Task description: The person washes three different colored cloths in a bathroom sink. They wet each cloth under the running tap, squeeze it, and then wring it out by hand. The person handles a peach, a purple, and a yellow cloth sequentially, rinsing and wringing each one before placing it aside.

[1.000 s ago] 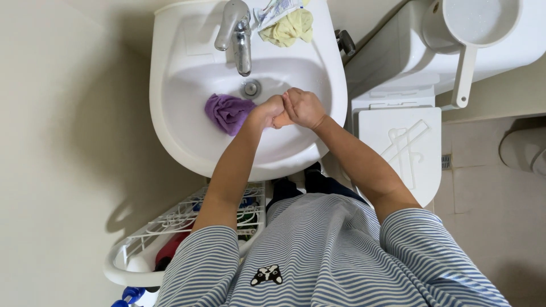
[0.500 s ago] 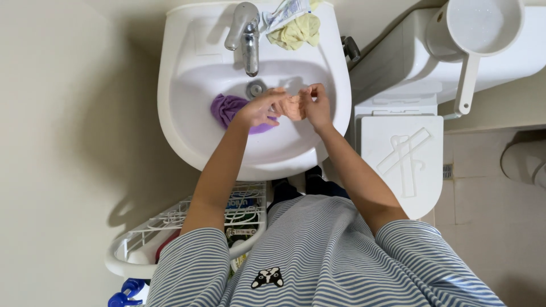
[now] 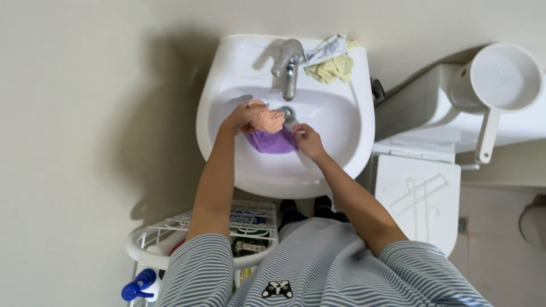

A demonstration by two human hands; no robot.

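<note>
Over the white sink [image 3: 227,108], the left hand [image 3: 242,116] is closed around a bunched peach-coloured cloth [image 3: 268,120], holding it above the basin just in front of the chrome tap [image 3: 289,71] and close to the drain. The right hand [image 3: 308,141] is beside it, slightly nearer the sink's front edge, fingers loosely curled and resting against the edge of a purple cloth [image 3: 273,142]; whether it grips that cloth cannot be told. The purple cloth lies in the bottom of the basin, between the two hands and partly under the peach one. On the sink's back rim, to the right of the tap, sits a crumpled yellow cloth [image 3: 335,68] with a squeezed tube lying across it. To the right of the sink stands a white toilet tank [image 3: 421,113] with a white long-handled dipper [image 3: 500,79] resting on top. Below the sink's front left, a white wire basket [image 3: 165,241] holds bottles, and a blue spray nozzle [image 3: 137,284] shows beside it.
</note>
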